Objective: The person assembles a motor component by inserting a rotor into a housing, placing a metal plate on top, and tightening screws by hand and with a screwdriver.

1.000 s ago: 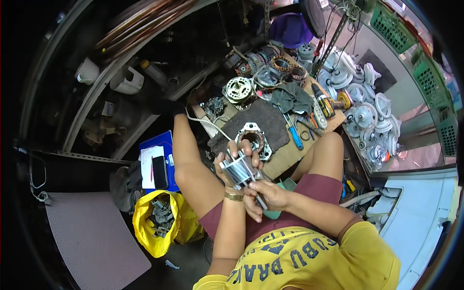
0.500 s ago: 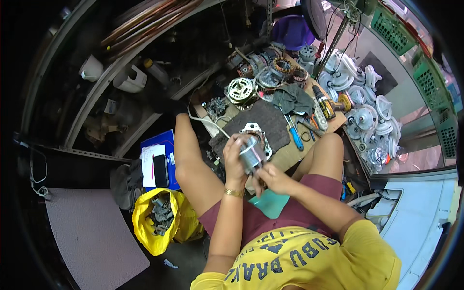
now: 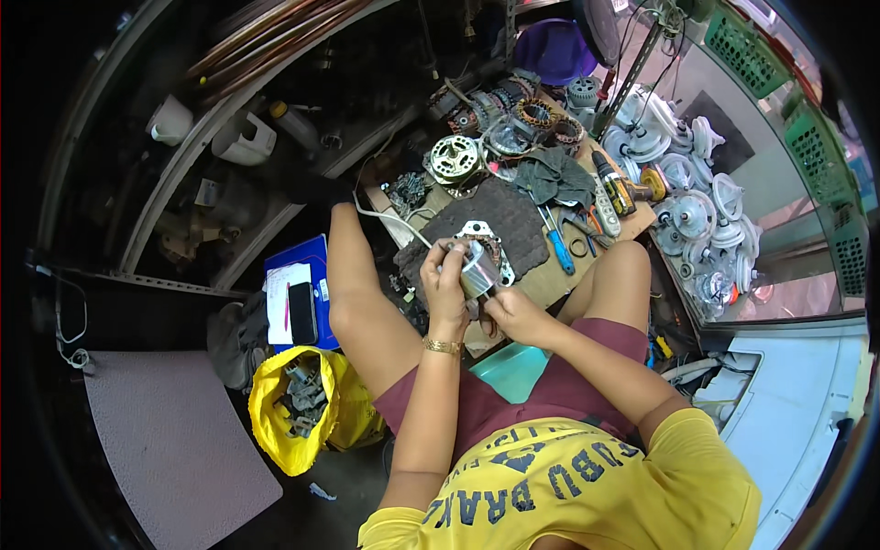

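Between my hands, above the near edge of the work board, is a silvery cylindrical motor rotor [image 3: 479, 276], held at a tilt. My left hand [image 3: 444, 291] wraps its left side, thumb and fingers closed round it. My right hand [image 3: 516, 317] is closed at the lower end of the rotor, its fingertips partly hidden. Just beyond lies a motor part with a pale metal bracket and copper windings [image 3: 478, 228], on a dark grey cloth mat [image 3: 522, 224]. A round pale motor end cover [image 3: 456, 159] sits past the mat.
Right of the mat lie a blue-handled screwdriver [image 3: 560, 253], a power drill [image 3: 616, 189] and a dark rag [image 3: 553, 176]. Copper-wound stators [image 3: 535, 112] stand at the back. A yellow bag [image 3: 269, 418] of metal parts and a phone [image 3: 302, 313] on a blue folder are at left.
The rotor, blurred half a second ago, now shows sharply and has turned slightly in my hands. Both hands keep nearly the same place. The whole view has shifted a little.
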Demonstrator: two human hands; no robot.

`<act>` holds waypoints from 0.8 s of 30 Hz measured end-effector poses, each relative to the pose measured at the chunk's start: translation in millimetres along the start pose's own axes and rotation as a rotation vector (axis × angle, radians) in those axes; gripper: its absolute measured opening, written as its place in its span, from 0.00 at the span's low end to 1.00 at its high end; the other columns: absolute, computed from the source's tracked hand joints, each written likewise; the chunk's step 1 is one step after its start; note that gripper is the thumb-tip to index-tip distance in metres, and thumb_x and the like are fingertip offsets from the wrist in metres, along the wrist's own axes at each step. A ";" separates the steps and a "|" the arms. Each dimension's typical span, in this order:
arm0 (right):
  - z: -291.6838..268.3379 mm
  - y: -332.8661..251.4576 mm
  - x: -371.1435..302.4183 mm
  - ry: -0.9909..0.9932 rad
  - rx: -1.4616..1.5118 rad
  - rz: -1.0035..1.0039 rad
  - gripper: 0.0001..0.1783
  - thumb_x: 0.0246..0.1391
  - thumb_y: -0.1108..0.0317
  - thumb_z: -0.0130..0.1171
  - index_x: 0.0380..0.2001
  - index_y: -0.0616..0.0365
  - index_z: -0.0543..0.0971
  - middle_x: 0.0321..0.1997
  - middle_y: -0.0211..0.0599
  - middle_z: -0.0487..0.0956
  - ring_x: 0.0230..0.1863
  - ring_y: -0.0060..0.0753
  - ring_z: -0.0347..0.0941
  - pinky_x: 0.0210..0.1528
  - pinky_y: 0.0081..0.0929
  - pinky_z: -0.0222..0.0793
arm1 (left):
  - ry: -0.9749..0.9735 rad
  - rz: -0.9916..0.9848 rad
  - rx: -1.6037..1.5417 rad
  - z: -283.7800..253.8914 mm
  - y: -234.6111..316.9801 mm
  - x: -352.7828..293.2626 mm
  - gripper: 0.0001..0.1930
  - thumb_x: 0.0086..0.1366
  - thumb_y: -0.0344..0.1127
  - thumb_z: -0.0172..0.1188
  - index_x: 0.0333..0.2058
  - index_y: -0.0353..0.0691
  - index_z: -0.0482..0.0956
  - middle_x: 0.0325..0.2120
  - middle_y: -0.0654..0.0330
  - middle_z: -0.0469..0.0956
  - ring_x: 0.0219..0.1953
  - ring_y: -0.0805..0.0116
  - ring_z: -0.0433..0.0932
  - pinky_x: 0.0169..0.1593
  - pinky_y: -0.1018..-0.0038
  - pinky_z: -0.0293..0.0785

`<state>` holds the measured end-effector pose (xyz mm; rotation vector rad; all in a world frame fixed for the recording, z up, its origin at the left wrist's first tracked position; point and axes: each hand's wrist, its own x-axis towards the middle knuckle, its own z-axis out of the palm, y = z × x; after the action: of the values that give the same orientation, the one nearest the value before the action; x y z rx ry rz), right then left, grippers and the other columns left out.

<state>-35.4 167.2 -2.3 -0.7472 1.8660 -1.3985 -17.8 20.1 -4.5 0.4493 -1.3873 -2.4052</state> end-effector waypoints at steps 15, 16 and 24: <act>4.6 -18.8 -22.1 -0.343 0.660 0.063 0.23 0.71 0.56 0.36 0.31 0.61 0.74 0.25 0.43 0.81 0.21 0.34 0.80 0.22 0.23 0.72 | -0.371 -0.089 -0.587 2.4 18.8 -15.8 0.17 0.69 0.50 0.49 0.37 0.40 0.71 0.38 0.52 0.76 0.39 0.55 0.77 0.44 0.59 0.79; -3.1 -2.4 -7.2 -0.201 0.402 0.079 0.24 0.71 0.57 0.36 0.29 0.62 0.74 0.23 0.41 0.81 0.20 0.32 0.79 0.22 0.24 0.72 | -0.153 0.031 -0.154 9.1 16.7 -6.5 0.16 0.70 0.47 0.49 0.35 0.38 0.72 0.35 0.54 0.76 0.35 0.61 0.77 0.43 0.66 0.77; -1.1 -4.7 -5.9 -0.163 0.451 0.046 0.25 0.69 0.61 0.36 0.25 0.64 0.76 0.20 0.39 0.80 0.18 0.28 0.77 0.22 0.20 0.71 | -0.103 0.034 -0.075 14.3 24.3 -5.5 0.14 0.69 0.43 0.49 0.33 0.37 0.74 0.35 0.51 0.78 0.36 0.63 0.79 0.42 0.72 0.77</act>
<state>-32.6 171.2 3.4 -0.5655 1.3645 -1.5993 -15.9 21.9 24.1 0.2843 -1.3298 -2.4743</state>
